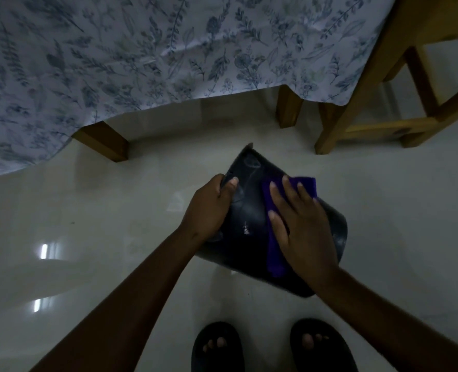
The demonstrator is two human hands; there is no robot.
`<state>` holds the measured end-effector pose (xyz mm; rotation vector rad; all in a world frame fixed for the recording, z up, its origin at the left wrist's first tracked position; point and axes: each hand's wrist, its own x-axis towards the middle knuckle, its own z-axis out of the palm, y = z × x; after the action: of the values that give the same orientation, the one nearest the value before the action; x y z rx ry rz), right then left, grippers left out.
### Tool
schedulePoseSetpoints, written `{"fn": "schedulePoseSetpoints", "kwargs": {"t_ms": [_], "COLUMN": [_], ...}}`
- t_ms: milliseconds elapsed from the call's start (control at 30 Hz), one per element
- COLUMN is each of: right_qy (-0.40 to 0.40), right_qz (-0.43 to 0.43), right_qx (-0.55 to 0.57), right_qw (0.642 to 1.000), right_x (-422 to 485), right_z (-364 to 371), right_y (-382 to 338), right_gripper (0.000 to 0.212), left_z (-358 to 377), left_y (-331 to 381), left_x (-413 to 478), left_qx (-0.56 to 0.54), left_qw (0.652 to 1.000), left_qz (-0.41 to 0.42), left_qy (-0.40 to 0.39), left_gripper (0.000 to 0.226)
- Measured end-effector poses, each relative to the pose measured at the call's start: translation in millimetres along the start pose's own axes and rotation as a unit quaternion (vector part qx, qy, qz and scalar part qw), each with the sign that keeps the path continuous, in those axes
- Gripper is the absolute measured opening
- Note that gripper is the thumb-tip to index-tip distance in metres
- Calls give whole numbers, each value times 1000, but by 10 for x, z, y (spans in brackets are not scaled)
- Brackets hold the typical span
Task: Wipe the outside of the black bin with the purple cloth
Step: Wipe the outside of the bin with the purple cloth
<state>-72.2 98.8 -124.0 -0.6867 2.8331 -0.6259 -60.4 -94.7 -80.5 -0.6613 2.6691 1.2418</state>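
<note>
The black bin (249, 210) is tipped on its side above the pale floor, its outer wall facing up, with dusty smears and a small white mark on it. My left hand (209, 208) grips the bin's rim at the far left edge. My right hand (300, 224) lies flat on the bin's wall with fingers spread, pressing the purple cloth (273, 253) against it. The cloth shows beyond my fingertips and along my thumb side; the part under my palm is hidden.
A table with a blue floral cloth (142, 55) and wooden legs (107, 143) stands ahead. A wooden chair (383, 108) is at the right. The floor (88, 210) is glossy pale tile. My feet in black slippers (217, 347) are at the bottom.
</note>
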Motion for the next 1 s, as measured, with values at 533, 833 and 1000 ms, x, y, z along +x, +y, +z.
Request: {"fn": "schedulePoseSetpoints", "kwargs": {"t_ms": [533, 833, 1000], "right_qy": [-23, -16, -35], "right_qz": [-122, -19, -157], "right_qx": [-30, 18, -39], "right_qw": [992, 1000, 986], "right_x": [-474, 63, -533], "right_z": [140, 25, 187], "right_y": [-68, -54, -89], "right_gripper": [52, 53, 53], "left_z": [15, 7, 24], "left_y": [-16, -20, 45], "left_x": [86, 95, 187], "left_qx": [9, 9, 26], "left_qw": [1000, 999, 999], "left_qz": [-24, -30, -29], "left_qy": [-16, -32, -24], "left_gripper": [31, 37, 37]}}
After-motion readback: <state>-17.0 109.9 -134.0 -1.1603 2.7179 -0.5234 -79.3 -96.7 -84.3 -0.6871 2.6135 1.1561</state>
